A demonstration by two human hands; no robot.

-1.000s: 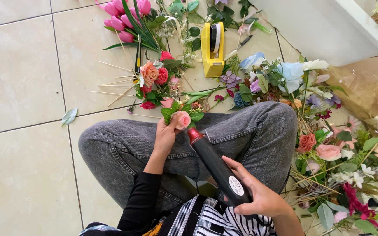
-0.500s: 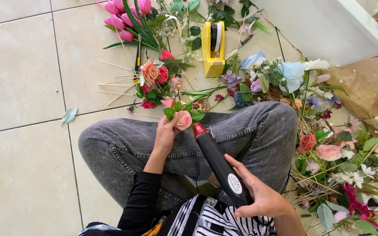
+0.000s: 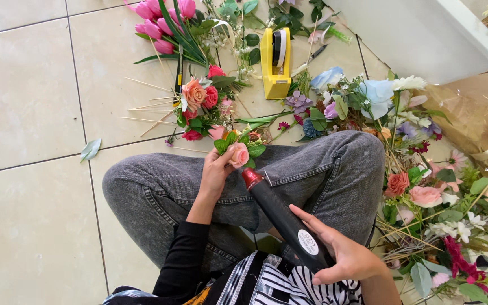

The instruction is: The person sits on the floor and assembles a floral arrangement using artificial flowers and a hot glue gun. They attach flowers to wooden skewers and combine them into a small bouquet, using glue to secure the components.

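The small peach-pink rose with green leaves (image 3: 238, 152) is pinched between the fingers of the left hand (image 3: 217, 169), which is closed on it from below and to the left, above the person's grey denim knee (image 3: 323, 169). The red tip of the black cylindrical hot-glue tool (image 3: 280, 217) sits just beside the rose, below and to its right; whether the two touch cannot be told. The right hand (image 3: 348, 257) is wrapped around the lower end of the tool body, gripping it, with the fingers lying over the barrel. A white oval label (image 3: 308, 242) with dark print is fixed to the barrel just above those fingers. On the beige tiled floor (image 3: 24, 101) beyond the knees lies a cluster of orange and red roses (image 3: 199, 99), with thin wooden skewers (image 3: 148, 107) fanned to its left. A bunch of pink tulips (image 3: 159, 22) lies farther out. A yellow plastic tape dispenser (image 3: 277, 59) stands upright to the right of the tulips. Crumpled brown wrapping paper (image 3: 470, 113) lies at the right edge, beside mixed loose flowers (image 3: 425, 197).
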